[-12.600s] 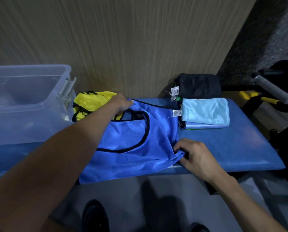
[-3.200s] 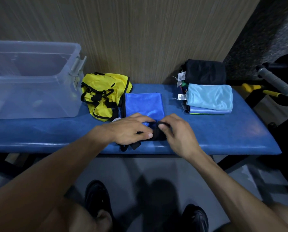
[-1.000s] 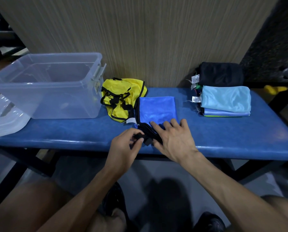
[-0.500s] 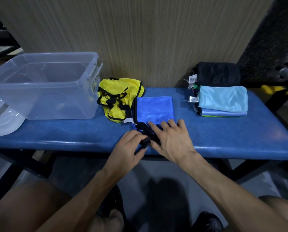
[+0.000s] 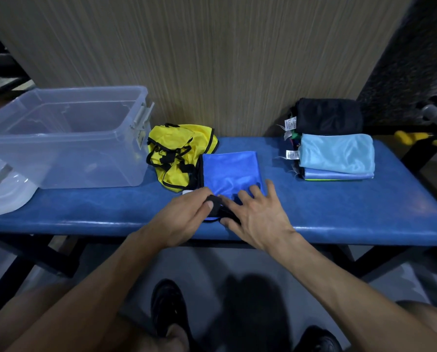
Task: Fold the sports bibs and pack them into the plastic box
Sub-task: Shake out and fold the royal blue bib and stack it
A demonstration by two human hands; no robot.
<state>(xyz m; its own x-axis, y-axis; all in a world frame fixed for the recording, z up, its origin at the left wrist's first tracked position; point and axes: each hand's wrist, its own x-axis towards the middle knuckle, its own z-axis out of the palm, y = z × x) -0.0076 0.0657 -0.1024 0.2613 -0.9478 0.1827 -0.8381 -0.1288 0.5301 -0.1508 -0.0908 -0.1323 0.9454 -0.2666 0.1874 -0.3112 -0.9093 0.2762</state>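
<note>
A folded royal-blue bib (image 5: 230, 171) lies on the blue padded bench (image 5: 339, 212) near its front edge. My left hand (image 5: 184, 219) pinches the bib's black strap end at the near edge. My right hand (image 5: 258, 214) lies flat with fingers spread, pressing the bib's near right corner. A crumpled yellow bib with black trim (image 5: 179, 151) sits just left of the blue one, touching it. A clear plastic box (image 5: 67, 138) stands open at the bench's left end. A stack of folded bibs, black on top (image 5: 326, 115) and light blue in front (image 5: 336, 153), rests at the back right.
The box's clear lid (image 5: 4, 191) leans at the far left edge. A wood-grain wall runs behind the bench. A grey and yellow handle (image 5: 435, 118) sticks out at the right. My shoes and the bench's black legs are below.
The large spread-out blue bib has become a small folded rectangle. Over the last second my left hand closed on the black strap end and drew it up toward my right hand.
</note>
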